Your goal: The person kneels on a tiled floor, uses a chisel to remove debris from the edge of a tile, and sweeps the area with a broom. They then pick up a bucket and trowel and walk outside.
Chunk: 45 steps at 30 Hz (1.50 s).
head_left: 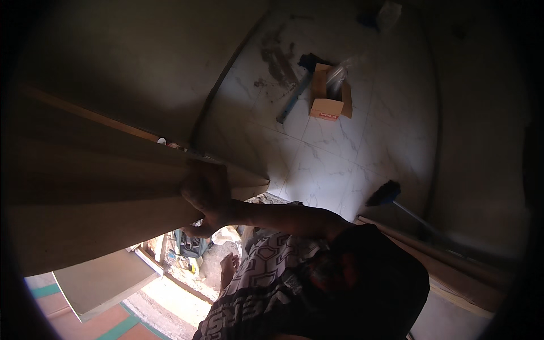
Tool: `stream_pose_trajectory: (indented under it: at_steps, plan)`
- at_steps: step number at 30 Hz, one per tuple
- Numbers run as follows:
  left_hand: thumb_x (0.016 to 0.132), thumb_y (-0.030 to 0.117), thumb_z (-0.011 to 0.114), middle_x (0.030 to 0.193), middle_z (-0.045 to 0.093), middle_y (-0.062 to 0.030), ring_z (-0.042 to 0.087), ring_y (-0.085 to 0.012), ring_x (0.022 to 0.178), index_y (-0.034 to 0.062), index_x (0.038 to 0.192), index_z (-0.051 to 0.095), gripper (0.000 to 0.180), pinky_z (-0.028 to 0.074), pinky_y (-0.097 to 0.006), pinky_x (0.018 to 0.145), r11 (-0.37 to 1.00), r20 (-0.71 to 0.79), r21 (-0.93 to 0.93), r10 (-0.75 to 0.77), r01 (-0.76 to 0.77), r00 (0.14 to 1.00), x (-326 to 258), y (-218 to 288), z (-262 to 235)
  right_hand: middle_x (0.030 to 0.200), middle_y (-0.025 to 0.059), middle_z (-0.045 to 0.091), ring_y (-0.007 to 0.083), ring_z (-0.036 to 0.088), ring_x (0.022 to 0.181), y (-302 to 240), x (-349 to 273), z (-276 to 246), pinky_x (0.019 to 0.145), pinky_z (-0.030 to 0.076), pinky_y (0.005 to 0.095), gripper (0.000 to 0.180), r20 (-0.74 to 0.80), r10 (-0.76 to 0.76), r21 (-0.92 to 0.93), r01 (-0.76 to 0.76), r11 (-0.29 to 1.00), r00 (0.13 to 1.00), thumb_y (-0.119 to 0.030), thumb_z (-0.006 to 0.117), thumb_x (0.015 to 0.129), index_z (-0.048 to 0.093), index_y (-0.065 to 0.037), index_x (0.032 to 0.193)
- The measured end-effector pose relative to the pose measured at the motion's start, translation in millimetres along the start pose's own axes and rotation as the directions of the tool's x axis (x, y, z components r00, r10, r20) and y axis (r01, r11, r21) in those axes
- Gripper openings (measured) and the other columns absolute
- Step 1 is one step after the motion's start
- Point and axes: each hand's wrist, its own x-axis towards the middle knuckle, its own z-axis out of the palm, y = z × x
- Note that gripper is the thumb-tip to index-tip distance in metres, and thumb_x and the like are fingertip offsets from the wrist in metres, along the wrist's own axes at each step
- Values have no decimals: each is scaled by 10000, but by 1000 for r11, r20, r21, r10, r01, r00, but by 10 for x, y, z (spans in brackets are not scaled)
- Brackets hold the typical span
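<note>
My right hand (pixel 207 192) reaches across to the left and grips a long brown wooden board (pixel 113 198) near its end. The fingers are in deep shade; a thumb or finger curls at the board's lower edge. The board spreads from the left rim toward the middle and looks like a door panel. My left hand does not show. Below my forearm lie my patterned shorts (pixel 272 255) and a bare foot (pixel 228 266).
On the marbled tile floor (pixel 323 164) stand an open cardboard box (pixel 327 105) and a long blue tool (pixel 292 105). A broom (pixel 385 194) leans at the right. A dark bag (pixel 191 245) sits among clutter below the board, beside a flat pale panel (pixel 105 281).
</note>
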Motion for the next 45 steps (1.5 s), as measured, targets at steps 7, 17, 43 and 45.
stream_pose_trajectory:
  at_steps: [7, 17, 43, 45]
  plan:
    - [962, 226, 467, 1158, 649, -125, 598, -238, 1083, 14, 1185, 615, 341, 470, -397, 945, 971, -123, 33, -231, 237, 965, -131, 217, 422, 1270, 212, 505, 420, 489, 1082, 116, 56, -92, 832, 352, 528, 576, 29, 24, 83, -26, 996, 999, -416, 702, 729, 602, -199, 1253]
    - [957, 244, 476, 1136, 653, -132, 604, -242, 1071, 14, 1175, 619, 347, 472, -401, 937, 984, -44, -69, -167, 164, 985, 406, 1067, 2003, 953, 106, 563, 280, 501, 786, 1984, 642, -101, 723, 396, 429, 340, 263, -51, 433, -70, 899, 963, -158, 604, 808, 599, -25, 1121]
    - [944, 291, 500, 1081, 663, -150, 620, -252, 1037, 17, 1150, 631, 366, 478, -414, 916, 968, 208, 197, 115, -157, 971, 3976, 6613, 7530, 698, 71, 646, 160, 627, 585, 8783, -1543, -3509, 544, 545, 320, 206, -224, 792, -174, -777, -606, -568, -222, 561, 890, 635, -45, 817]
    - [944, 294, 502, 1077, 663, -151, 621, -253, 1035, 17, 1148, 632, 368, 478, -415, 915, 967, 192, 200, 117, -155, 974, 4622, 6986, 8189, 679, 63, 646, 157, 627, 589, 9861, -1518, -3232, 575, 542, 351, 225, -131, 877, -369, -798, -477, -463, -264, 574, 889, 657, -75, 800]
